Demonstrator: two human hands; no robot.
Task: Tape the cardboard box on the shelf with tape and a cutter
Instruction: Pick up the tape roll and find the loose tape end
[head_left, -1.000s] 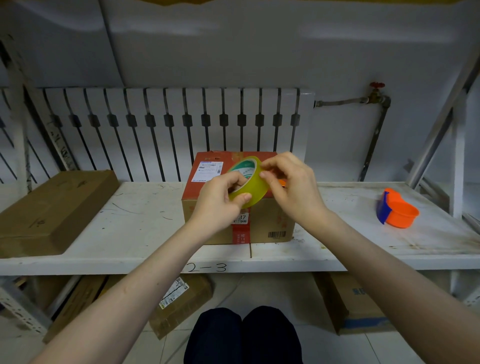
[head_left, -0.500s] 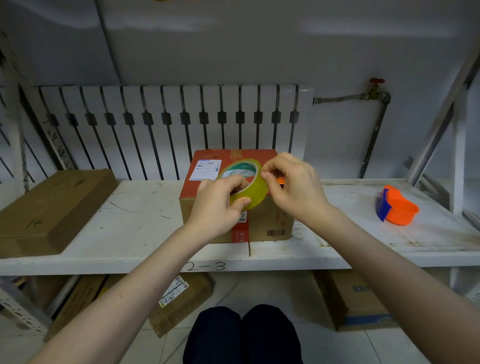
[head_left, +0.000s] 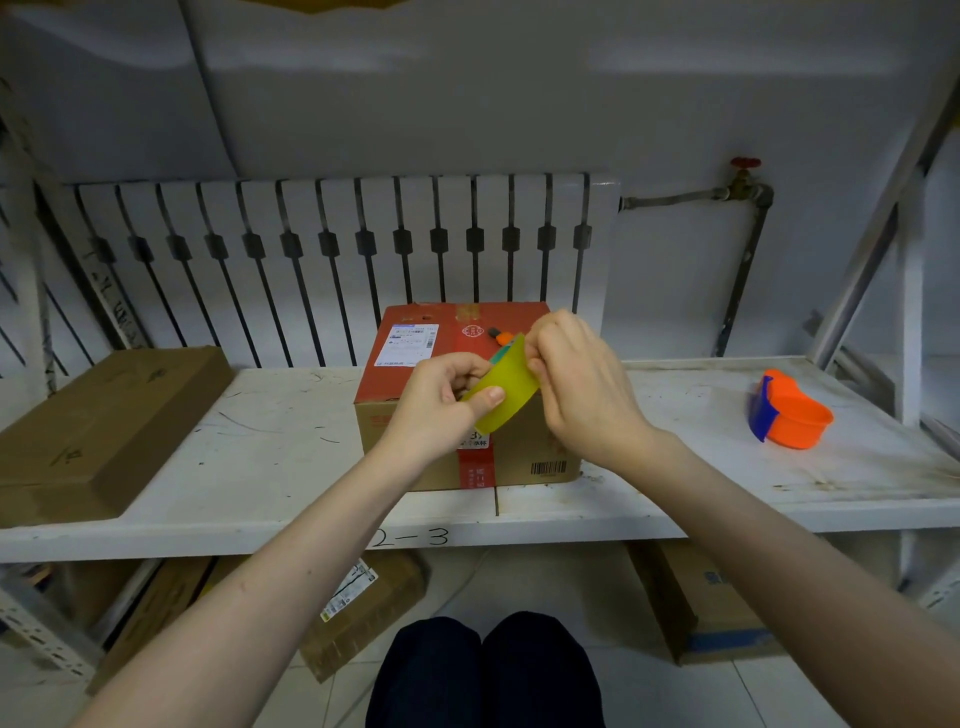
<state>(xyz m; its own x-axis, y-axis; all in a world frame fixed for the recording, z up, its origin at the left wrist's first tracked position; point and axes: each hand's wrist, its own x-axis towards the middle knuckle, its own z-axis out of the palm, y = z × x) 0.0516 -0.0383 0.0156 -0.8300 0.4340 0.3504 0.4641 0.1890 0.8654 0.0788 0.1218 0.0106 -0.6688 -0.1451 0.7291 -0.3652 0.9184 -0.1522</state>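
At centre frame, both hands work a roll of yellow tape held in the air just in front of the cardboard box.

Left hand grips the roll, thumb pressed on its outer face; right hand pinches at the roll's upper edge, apparently hunting the loose end. Behind them, the box lies on the white shelf with its long axis running away from the viewer. A small orange cutter rests on its lid, nearer the right hand. At far right sits an orange dispenser.
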